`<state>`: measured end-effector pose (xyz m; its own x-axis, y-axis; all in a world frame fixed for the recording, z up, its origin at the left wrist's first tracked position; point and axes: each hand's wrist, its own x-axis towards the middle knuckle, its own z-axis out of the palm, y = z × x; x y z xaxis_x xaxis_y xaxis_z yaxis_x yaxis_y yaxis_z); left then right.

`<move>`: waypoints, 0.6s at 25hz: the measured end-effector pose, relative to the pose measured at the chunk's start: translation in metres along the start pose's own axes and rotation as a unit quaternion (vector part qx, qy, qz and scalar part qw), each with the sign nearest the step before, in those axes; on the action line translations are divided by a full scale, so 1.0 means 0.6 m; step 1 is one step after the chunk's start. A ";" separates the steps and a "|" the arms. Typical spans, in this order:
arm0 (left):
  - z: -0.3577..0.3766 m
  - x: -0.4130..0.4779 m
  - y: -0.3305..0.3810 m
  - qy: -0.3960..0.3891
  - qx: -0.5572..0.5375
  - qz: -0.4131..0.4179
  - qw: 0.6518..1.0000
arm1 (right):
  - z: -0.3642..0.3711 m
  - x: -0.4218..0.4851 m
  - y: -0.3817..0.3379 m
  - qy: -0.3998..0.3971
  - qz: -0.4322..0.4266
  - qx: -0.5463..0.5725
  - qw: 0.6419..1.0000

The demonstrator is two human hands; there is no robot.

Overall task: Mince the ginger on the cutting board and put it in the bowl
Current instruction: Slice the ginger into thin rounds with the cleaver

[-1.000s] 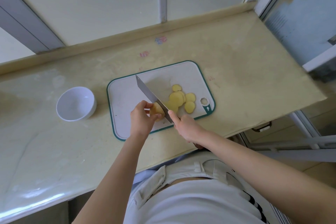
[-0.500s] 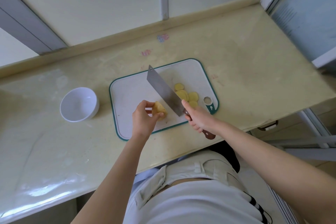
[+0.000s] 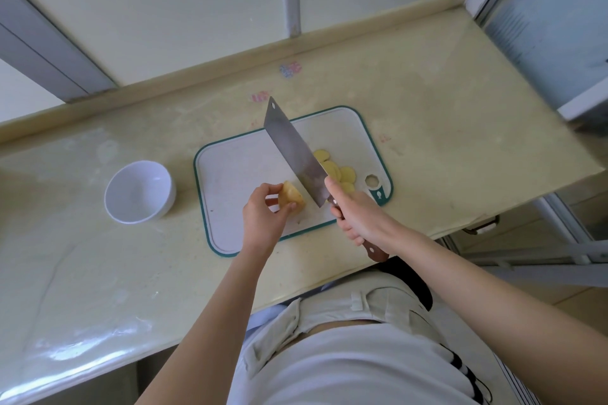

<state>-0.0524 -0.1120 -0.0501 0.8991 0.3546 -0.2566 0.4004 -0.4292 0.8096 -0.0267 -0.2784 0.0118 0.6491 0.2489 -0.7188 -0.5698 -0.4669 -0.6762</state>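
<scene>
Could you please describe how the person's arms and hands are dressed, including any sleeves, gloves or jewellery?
Both arms are bare as far as the frame shows, with no sleeves in sight. The left hand and the right hand wear no gloves, and no ring, watch or bracelet is visible. The white top has dark stripes at its side.

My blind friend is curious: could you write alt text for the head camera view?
A left hand holds a ginger chunk on a white cutting board while the right hand grips a cleaver, its blade angled up beside it. Cut ginger slices lie right of the blade; an empty white bowl stands left of the board.
</scene>
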 end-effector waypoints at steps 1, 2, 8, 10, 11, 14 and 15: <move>0.001 -0.001 0.000 0.006 0.000 0.001 1.000 | -0.001 -0.006 -0.001 -0.003 -0.005 -0.003 1.000; 0.002 0.000 0.001 0.009 0.001 0.002 1.000 | -0.002 -0.011 -0.001 -0.006 -0.008 -0.008 1.000; 0.001 0.000 0.007 0.005 0.009 0.012 1.000 | 0.001 -0.032 0.002 -0.010 -0.010 -0.030 0.999; 0.002 0.000 0.008 0.007 0.012 0.009 1.000 | 0.003 -0.036 0.002 -0.010 -0.008 -0.031 0.999; 0.002 0.000 0.008 0.006 0.015 0.006 1.000 | 0.003 -0.037 0.002 -0.009 -0.005 -0.032 0.999; 0.001 0.001 0.010 -0.002 0.022 -0.003 1.000 | 0.003 -0.039 0.004 -0.006 -0.001 -0.035 0.999; 0.001 0.001 0.010 -0.003 0.022 -0.004 1.000 | 0.003 -0.040 0.004 -0.005 -0.001 -0.038 0.999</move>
<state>-0.0492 -0.1145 -0.0456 0.8966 0.3531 -0.2673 0.4155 -0.4616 0.7838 -0.0447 -0.2838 0.0269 0.6454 0.2581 -0.7189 -0.5285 -0.5286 -0.6643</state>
